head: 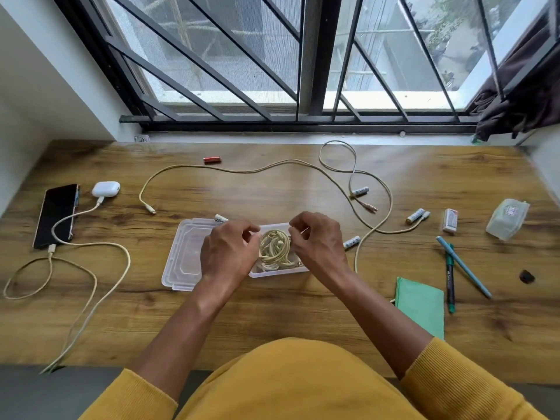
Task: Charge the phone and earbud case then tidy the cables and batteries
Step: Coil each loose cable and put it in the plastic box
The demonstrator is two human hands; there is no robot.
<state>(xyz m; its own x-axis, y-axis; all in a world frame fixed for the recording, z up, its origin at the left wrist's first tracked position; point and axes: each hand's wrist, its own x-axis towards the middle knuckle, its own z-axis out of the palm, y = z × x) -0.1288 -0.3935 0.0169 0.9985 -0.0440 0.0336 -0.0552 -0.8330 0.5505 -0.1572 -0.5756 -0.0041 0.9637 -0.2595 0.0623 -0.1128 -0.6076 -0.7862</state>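
Left hand (228, 253) fingers curled on coiled cable (275, 248) | right hand (315, 237) fingers pinching cable | in box (278, 272)

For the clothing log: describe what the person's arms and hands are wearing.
Both arms wear mustard-yellow long sleeves of a finely ribbed knit, pushed up towards the elbows so the forearms are bare. The left hand and right hand are bare: no gloves, and no rings, watch or bracelet show from this view. The same yellow fabric covers the torso at the bottom of the head view.
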